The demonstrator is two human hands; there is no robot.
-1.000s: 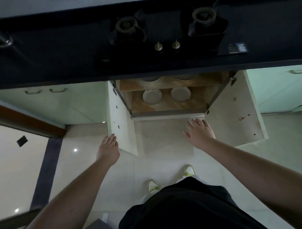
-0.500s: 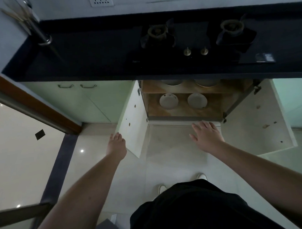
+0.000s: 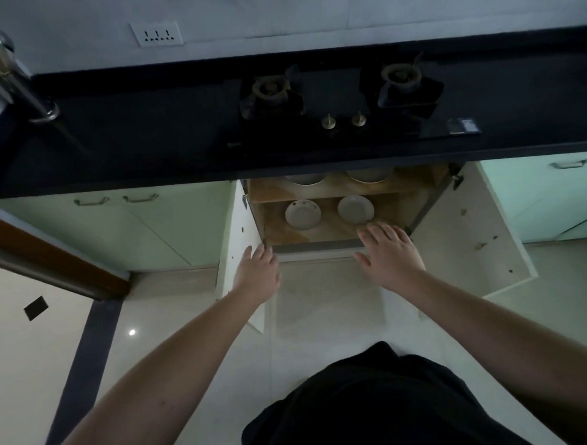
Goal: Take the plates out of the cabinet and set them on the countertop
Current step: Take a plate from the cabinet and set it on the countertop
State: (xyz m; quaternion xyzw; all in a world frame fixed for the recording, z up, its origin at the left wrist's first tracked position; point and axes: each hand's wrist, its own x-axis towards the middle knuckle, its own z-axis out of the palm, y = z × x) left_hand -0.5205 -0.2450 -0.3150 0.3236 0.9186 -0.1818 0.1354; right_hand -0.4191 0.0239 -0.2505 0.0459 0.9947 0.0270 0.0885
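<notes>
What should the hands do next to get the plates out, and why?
Probably the right hand should reach a little further in and take hold of the right plate on the lower shelf. Both cabinet doors stand open, that hand is open with its fingertips just short of the plate, and the plate lies flat with nothing on it. The left hand is open too, near the left door.

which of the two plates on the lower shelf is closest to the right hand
The right-hand plate on the lower shelf: the right hand reaches with its fingertips just short of its front rim, while the left plate sits further off to the side.
</notes>
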